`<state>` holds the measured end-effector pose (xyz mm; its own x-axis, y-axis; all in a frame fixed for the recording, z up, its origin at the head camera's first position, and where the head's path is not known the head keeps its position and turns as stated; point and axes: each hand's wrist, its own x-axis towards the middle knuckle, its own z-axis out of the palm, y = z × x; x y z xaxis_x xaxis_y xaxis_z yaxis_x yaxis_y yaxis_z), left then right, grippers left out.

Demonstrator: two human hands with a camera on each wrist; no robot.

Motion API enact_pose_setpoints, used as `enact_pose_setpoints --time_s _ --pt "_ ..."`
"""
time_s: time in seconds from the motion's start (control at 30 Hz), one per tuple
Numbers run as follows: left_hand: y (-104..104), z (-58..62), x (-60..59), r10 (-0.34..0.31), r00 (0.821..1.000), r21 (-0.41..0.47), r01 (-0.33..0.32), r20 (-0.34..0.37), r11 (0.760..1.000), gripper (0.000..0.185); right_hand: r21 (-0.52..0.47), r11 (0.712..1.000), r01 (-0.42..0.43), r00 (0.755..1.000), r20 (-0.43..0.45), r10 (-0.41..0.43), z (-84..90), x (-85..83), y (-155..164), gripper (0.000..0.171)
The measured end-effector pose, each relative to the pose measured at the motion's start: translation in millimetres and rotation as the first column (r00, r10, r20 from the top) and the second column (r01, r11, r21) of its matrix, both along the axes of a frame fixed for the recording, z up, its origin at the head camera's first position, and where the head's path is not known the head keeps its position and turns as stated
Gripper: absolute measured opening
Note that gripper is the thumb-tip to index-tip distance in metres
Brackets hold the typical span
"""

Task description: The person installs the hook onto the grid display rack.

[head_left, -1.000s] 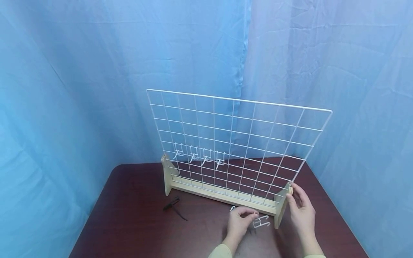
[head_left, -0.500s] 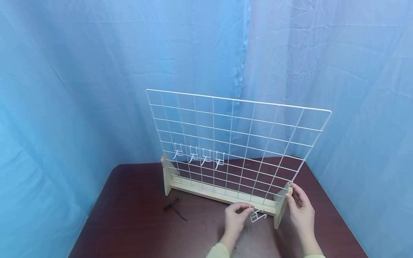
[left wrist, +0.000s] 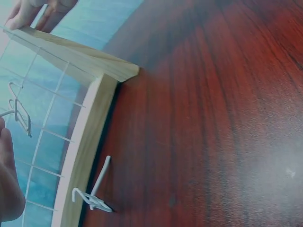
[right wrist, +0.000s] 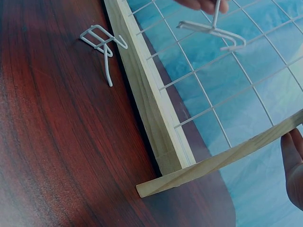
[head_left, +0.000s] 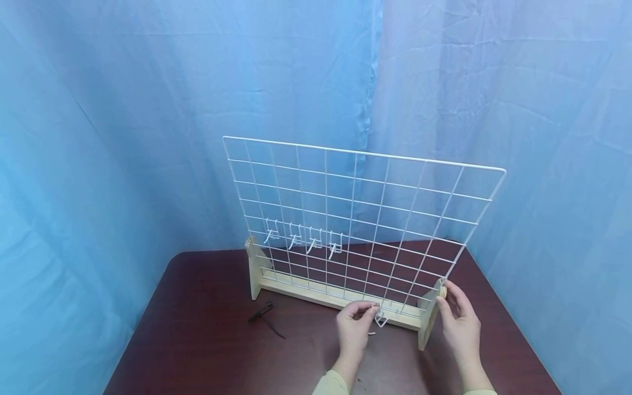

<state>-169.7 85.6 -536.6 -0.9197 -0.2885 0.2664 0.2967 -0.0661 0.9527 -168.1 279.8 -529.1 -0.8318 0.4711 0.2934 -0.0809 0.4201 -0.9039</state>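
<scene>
My left hand (head_left: 352, 330) pinches a white wire hook (head_left: 382, 318) by its prong, in front of the lower right part of a white wire grid panel (head_left: 366, 219). This held hook (right wrist: 213, 29) appears tilted and apart from the grid in the right wrist view. My right hand (head_left: 462, 325) grips a round wooden knob (head_left: 443, 291) at the right end of the wooden stand (head_left: 306, 291). Another white hook (left wrist: 94, 201) lies on the table by the stand's front rail; in the head view my left hand hides most of it.
Several white hooks (head_left: 294, 240) hang in a row on the grid's left half. A black strap-like item (head_left: 266, 315) lies on the dark red table (head_left: 207, 329) left of my hands. Blue curtains (head_left: 173, 109) surround the table.
My left hand has moved left and away from me, toward the grid, carrying the hook and turning it. The right hand has kept its place on the stand.
</scene>
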Motion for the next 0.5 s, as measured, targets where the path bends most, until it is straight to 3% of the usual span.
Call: enact_pose_setpoints --time_s 0.1,0.2,0.43,0.5 --pt "-1 -6.9 -6.5 0.027 0.999 -0.005 -0.028 -0.046 1.0 0.009 0.007 1.0 0.003 1.0 0.003 -0.003 0.2 -0.1 0 0.04" --pt "-2 -4.6 -9.5 0.037 0.995 0.026 -0.035 -0.089 0.999 0.009 0.014 1.0 0.006 1.0 0.01 -0.006 0.8 0.1 0 0.04" --pt "-11 28.4 -4.0 0.065 0.984 0.093 -0.05 -0.165 0.994 0.008 0.022 1.0 0.012 1.0 0.026 -0.012 0.8 0.5 0 0.04" --pt "-13 32.0 -4.8 0.077 0.98 0.095 -0.06 -0.181 0.994 0.008 0.022 1.0 0.012 1.0 0.025 -0.013 0.4 0.2 1 0.04"
